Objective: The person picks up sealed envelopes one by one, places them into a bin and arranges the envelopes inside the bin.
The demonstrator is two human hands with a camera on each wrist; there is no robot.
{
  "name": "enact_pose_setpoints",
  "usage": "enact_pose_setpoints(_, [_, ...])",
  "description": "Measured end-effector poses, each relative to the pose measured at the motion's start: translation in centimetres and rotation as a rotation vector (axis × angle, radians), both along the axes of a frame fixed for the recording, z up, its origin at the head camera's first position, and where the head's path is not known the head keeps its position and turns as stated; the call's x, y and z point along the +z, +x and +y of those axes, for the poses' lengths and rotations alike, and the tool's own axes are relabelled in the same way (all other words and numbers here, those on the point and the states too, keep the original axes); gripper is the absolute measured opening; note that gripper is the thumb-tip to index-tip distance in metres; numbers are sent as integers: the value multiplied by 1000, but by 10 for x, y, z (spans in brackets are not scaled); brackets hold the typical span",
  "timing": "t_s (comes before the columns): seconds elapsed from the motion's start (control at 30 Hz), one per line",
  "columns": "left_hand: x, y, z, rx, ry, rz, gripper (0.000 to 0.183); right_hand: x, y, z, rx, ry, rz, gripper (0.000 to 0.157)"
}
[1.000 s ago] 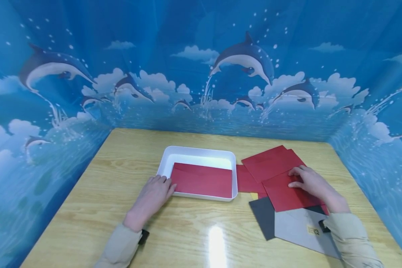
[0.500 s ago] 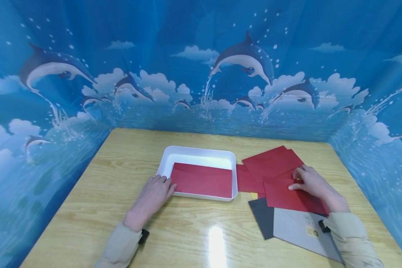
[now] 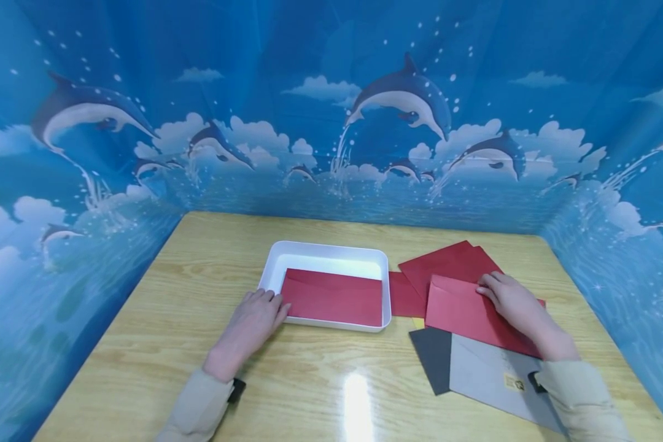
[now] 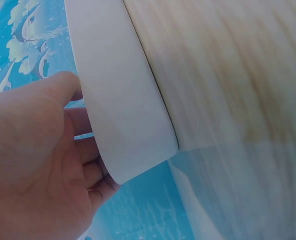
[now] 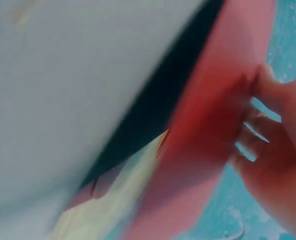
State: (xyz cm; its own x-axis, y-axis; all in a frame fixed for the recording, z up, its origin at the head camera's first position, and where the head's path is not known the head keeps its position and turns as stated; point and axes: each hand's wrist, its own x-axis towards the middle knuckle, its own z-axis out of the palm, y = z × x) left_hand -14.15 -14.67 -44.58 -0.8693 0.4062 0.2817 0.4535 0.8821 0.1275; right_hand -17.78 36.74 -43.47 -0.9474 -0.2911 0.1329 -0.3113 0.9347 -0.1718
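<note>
My left hand (image 3: 259, 316) grips the near left corner of a white tray (image 3: 331, 248), its fingers curled over the rim. The tray wall (image 4: 123, 95) fills the middle of the left wrist view. Inside the tray lies a flat red envelope (image 3: 333, 298). On the right my right hand (image 3: 515, 307) pinches another red envelope (image 3: 458, 307) by its upper edge, thumb hidden behind it in the head view. That envelope (image 5: 212, 95) stands tilted, its near side over a grey envelope (image 3: 486, 368) that bears a small label.
More red envelopes (image 3: 436, 261) overlap behind the held one, and one (image 3: 406, 294) lies beside the tray's right side. A black envelope (image 3: 433, 362) and a yellow corner (image 3: 418, 322) show beneath the pile. A dolphin-print curtain (image 3: 331, 123) encloses the wooden table (image 3: 215, 245).
My right hand has tilted the red envelope up from the pile, its left end rising, and its thumb has gone behind it. The left hand and the tray have stayed still.
</note>
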Motion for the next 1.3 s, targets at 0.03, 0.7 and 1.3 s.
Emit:
enact_pose_setpoints(0.03, [0, 0, 0, -1, -1, 4, 22, 0, 1, -2, 3, 1, 19, 18])
enact_pose_setpoints(0.7, [-3, 0, -1, -8, -19, 28, 23, 19, 0, -23, 37, 66, 321, 36])
enact_pose_setpoints(1.3, [-1, 0, 0, -26, -17, 70, 23, 59, -13, -74, 22, 18, 509, 23])
